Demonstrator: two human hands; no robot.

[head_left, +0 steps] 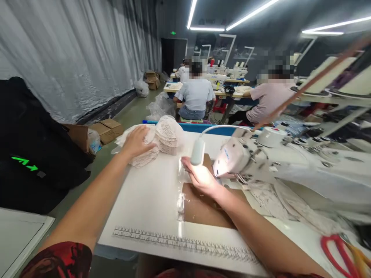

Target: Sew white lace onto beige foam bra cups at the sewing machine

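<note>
My left hand [136, 141] lies flat with fingers spread on a pile of cream lace pieces [162, 137] at the far left of the white sewing table [150, 200]. My right hand [199, 177] rests on the table beside the head of the white sewing machine [240, 156], under its small lamp [198, 151]. Its fingers are curled and brightly lit; I cannot make out anything in them. A brown board [203, 208] lies under that wrist. Lace fabric [286, 204] trails from the machine to the right.
A printed ruler [179, 242] runs along the table's front edge. Red-handled scissors [339, 251] lie at the right corner. A black bag [34, 154] and cardboard boxes [107, 129] stand on the left. Other people [195, 96] sit at sewing tables ahead.
</note>
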